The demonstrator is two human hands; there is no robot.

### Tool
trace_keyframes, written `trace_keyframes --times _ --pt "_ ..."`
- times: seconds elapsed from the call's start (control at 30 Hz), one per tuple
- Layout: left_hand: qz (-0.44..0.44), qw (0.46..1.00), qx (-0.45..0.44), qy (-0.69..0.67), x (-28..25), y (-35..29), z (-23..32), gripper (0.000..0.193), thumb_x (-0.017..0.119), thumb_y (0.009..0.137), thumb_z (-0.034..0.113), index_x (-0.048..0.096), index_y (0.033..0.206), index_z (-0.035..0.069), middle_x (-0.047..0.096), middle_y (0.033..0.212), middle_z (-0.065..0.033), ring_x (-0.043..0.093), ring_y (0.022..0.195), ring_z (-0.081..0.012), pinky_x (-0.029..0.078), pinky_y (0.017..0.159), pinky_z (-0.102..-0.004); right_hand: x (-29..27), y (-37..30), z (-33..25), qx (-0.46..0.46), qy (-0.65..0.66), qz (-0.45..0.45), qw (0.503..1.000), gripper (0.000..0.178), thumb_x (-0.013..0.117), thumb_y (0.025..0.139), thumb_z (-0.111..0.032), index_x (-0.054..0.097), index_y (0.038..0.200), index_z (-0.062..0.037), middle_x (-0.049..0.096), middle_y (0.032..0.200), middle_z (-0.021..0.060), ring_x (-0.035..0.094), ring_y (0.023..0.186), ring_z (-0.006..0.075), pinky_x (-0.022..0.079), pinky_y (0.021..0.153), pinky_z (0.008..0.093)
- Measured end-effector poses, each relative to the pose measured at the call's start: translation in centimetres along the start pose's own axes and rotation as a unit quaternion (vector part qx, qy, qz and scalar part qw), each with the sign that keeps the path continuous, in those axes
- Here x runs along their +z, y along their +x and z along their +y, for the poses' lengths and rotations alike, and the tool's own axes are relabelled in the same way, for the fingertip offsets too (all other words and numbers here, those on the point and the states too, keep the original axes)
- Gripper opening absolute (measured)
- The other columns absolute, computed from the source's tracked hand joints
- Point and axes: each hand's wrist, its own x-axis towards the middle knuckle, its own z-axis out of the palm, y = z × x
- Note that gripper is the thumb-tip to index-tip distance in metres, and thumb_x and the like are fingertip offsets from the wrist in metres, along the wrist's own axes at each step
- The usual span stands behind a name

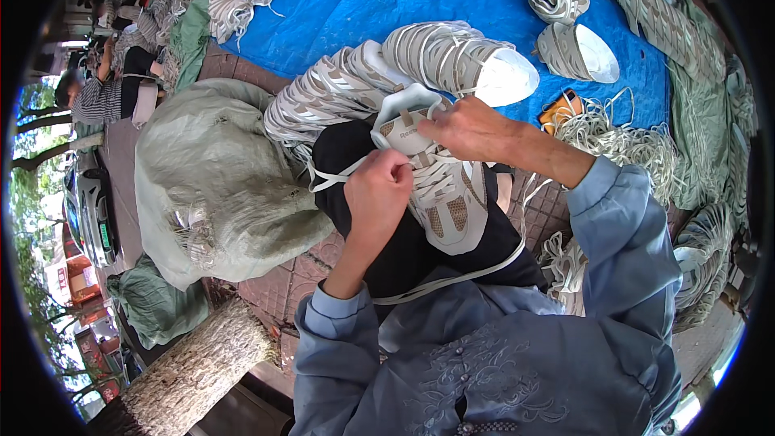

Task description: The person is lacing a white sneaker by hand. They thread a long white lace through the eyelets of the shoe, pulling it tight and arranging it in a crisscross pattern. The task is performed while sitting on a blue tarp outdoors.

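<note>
A beige-and-white shoe upper (452,222) lies across my dark-trousered lap, its collar pointing away from me. White shoelace (436,182) crisscrosses through its eyelets. My left hand (378,194) is closed at the left eyelet edge, gripping the shoelace, which loops out to the left. At the top of the lacing, beside the tongue (408,133), my right hand (468,131) pinches the right edge of the shoe upper; its fingertips are partly hidden, so a lace between them is hard to make out. A long loose lace runs along my right thigh and curves back across my lap.
Nested rows of shoe uppers (444,52) lie beyond my knees, partly on a blue tarp (347,0). To the right are a pile of white laces (617,149) and an orange object (559,109). A bulky sack (218,186) and a tree trunk (194,371) stand left; people sit farther off.
</note>
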Motion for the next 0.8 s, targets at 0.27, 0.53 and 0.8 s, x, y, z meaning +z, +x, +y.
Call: trace_keyframes --times 0.27,0.53,0.8 --pt "-0.079 0.996 0.043 -0.019 1.0 -0.6 0.3 0.008 0.058 0.073 0.004 0.061 0.08 0.006 0.059 0.071 -0.0119 0.059 0.058 -0.0249 0.045 0.053 -0.0322 0.5 0.0 0.0 0.01 0.003 0.012 1.0 0.026 0.054 0.065 -0.003 0.05 0.09 -0.0029 0.056 0.068 0.0122 0.059 0.059 0.0288 0.047 0.048 0.0389" --pt "-0.014 0.984 0.096 0.147 1.7 -0.3 0.8 0.009 0.058 0.072 0.006 0.049 0.073 0.006 0.055 0.062 -0.0094 0.057 0.052 -0.0257 0.045 0.044 -0.0351 0.3 -0.2 0.0 0.005 0.012 0.026 1.0 0.026 0.054 0.065 -0.003 0.05 0.091 -0.0023 0.056 0.068 0.0116 0.059 0.058 0.0286 0.047 0.048 0.0386" --pt "0.014 0.946 0.187 0.266 1.9 -0.5 -0.1 0.012 0.06 0.071 0.009 0.048 0.067 0.008 0.052 0.057 -0.0047 0.056 0.051 -0.0192 0.044 0.043 -0.0305 0.2 -0.1 -0.2 0.007 0.007 0.016 1.0 0.027 0.055 0.065 -0.003 0.049 0.091 -0.0014 0.056 0.069 0.0124 0.059 0.058 0.0284 0.047 0.048 0.038"
